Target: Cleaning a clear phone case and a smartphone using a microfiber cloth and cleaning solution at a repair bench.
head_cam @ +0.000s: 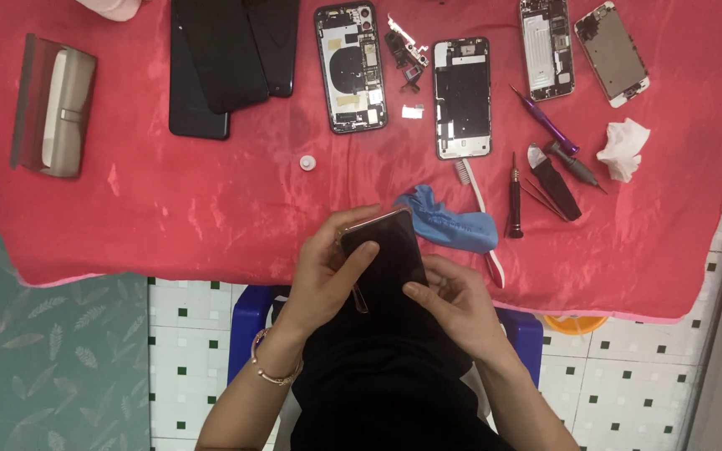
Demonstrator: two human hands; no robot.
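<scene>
Together both hands (394,280) grip a black phone (386,250) over the red cloth's (169,217) near edge.

The phone (386,255) shows a glossy black glass face with a metallic rim. A satiny red cloth (169,209), shiny and creased, covers the worktop. The blue rag (449,224) looks soft and matt, the tissue (624,149) crumpled paper. The opened phone shells (350,67) show bare metal; the floor tiles (190,334) look smooth

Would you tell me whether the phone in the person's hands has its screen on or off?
Off: the phone shows a uniformly black screen.
</scene>
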